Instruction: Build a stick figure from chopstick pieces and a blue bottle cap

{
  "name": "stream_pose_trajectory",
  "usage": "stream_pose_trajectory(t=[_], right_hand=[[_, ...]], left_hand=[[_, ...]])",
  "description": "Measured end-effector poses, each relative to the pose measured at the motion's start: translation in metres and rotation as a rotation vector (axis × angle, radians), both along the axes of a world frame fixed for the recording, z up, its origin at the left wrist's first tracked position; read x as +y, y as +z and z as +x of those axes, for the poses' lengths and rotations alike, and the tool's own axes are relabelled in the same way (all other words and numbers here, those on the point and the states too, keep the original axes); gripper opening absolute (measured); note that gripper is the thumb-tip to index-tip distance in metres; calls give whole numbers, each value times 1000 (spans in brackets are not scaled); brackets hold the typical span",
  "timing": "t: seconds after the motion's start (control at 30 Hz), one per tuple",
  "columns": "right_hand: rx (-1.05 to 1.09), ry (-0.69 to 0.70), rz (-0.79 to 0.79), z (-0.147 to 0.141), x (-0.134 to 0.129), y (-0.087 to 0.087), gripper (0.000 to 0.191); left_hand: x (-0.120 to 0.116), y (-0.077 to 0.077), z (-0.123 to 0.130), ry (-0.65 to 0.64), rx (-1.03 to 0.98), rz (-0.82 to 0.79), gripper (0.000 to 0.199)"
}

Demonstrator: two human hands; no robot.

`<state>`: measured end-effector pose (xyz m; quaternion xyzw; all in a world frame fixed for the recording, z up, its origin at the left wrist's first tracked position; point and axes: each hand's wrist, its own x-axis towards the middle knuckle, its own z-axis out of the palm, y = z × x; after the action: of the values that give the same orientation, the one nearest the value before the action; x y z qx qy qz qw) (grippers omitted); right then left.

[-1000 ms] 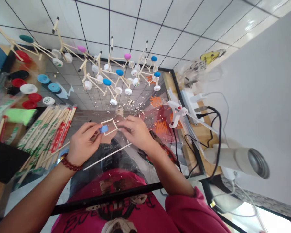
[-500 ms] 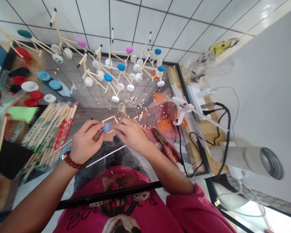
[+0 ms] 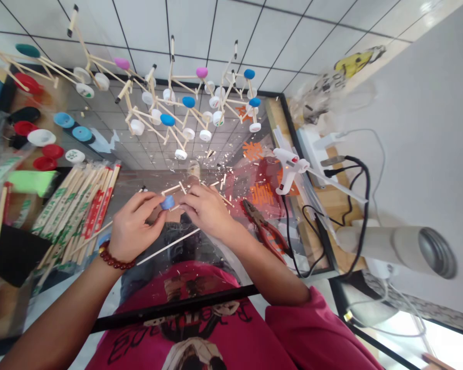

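Observation:
A blue bottle cap (image 3: 167,202) is pinched between the thumb and fingers of my left hand (image 3: 136,226), which wears a red bead bracelet. Just to the right, my right hand (image 3: 206,208) has its fingers closed round the end of a thin wooden stick (image 3: 175,208) beside the cap. More short sticks (image 3: 172,189) joined at angles show above the cap. Whether they are fixed to it is too small to tell. A long pale stick (image 3: 168,246) lies on the glass table below my hands.
Several stick figures with caps (image 3: 188,102) stand along the far side. Wrapped chopsticks (image 3: 77,205) and loose caps (image 3: 53,151) are on the left. Red-handled pliers (image 3: 268,228), a white glue gun (image 3: 292,167) and black cables (image 3: 364,205) are on the right. Wood scraps (image 3: 216,159) lie beyond my hands.
The view has shifted slightly. My hands keep almost the same pose, the left still on the blue cap and the right still at the stick.

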<state>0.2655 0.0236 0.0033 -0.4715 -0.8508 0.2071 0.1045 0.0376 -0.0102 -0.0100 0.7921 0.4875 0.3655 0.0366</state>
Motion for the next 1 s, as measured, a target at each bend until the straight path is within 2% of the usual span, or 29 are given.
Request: stream_pose_trajectory(t=[0.4,0.67,1.0], right_hand=[[-13,9,8,0,0,2,26],[-30,13,-44,-2,1,9,29],[19,-9,-14,2,1,4,29]], left_hand=[[2,0,-3,-21,5,12,22],[3,0,-3,-13,-5,-3,23],[4,1,-5,-43,-33,-16,28]])
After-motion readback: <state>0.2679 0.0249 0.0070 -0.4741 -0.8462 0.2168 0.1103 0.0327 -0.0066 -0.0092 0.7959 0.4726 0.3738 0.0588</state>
